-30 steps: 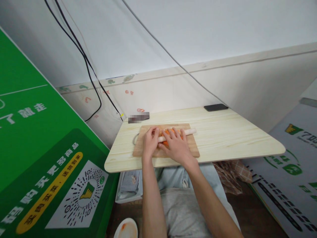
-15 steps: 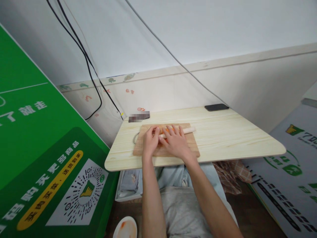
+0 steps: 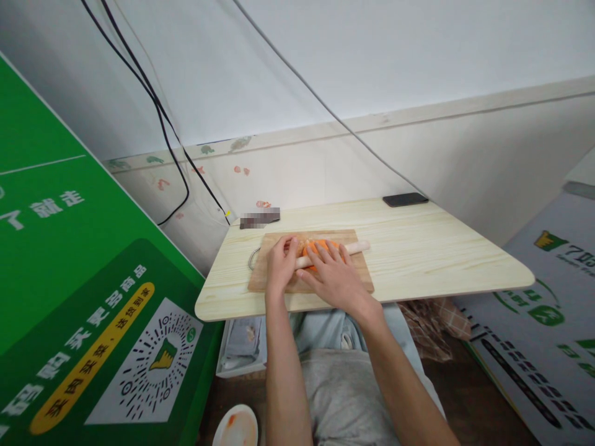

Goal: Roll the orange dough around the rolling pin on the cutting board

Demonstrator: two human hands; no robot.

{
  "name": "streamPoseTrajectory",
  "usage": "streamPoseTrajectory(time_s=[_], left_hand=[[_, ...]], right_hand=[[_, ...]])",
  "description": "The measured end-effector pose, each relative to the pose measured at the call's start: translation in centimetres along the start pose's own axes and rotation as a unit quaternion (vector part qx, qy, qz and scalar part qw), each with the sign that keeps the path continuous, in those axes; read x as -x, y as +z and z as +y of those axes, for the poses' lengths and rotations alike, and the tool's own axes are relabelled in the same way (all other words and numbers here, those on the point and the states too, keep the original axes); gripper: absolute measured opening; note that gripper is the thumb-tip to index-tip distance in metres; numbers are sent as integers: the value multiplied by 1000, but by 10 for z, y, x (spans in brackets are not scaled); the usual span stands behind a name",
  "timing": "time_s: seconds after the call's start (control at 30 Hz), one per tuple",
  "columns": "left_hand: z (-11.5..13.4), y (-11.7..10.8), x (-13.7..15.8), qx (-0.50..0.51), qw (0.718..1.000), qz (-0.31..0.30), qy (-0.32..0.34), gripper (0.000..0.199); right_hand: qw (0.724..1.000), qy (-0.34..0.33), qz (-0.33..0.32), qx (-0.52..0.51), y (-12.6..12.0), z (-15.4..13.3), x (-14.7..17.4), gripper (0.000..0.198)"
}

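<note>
A wooden cutting board lies on the table with a flat piece of orange dough on it. A pale wooden rolling pin lies slanted across the dough, its right end sticking out past the board. My right hand rests on the pin, fingers spread and stretched out over the dough. At the dough's left edge my left hand is curled, thumb and fingers closed about that edge; its fingertips are partly hidden.
A black phone lies at the table's back edge. A blurred-out dark object sits at the back left. Cables hang along the wall. Below the table are a stained white plate and a white box. Printed panels flank both sides.
My right hand has drawn back toward me along with the rolling pin, leaving more orange dough showing beyond it. The left hand stays nearly in place.
</note>
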State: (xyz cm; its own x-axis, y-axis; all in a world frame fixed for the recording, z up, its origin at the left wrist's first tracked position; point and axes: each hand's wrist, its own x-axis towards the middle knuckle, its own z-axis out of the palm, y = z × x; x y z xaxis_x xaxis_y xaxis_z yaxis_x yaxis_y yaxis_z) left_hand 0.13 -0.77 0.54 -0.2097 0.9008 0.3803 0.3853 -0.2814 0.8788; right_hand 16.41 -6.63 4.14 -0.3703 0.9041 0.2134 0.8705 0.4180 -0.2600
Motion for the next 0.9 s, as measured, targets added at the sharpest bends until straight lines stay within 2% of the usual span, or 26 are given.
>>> streamPoseTrajectory(time_s=[0.37, 0.47, 0.6, 0.73, 0.9], left_hand=[[1, -1, 0, 14, 1000, -10, 9, 22], [0, -1, -1, 10, 1000, -10, 10, 22], [0, 0, 0, 12, 1000, -8, -1, 24], [2, 0, 1, 18, 1000, -5, -2, 26], [0, 0, 0, 22, 1000, -4, -5, 24]], right_hand=[[999, 36, 17, 5, 8, -2, -46, 69], [999, 36, 24, 5, 7, -4, -43, 69], [999, 32, 16, 5, -1, -8, -22, 64], [1000, 25, -12, 1, -8, -9, -5, 67], [999, 31, -14, -1, -4, -7, -19, 67]])
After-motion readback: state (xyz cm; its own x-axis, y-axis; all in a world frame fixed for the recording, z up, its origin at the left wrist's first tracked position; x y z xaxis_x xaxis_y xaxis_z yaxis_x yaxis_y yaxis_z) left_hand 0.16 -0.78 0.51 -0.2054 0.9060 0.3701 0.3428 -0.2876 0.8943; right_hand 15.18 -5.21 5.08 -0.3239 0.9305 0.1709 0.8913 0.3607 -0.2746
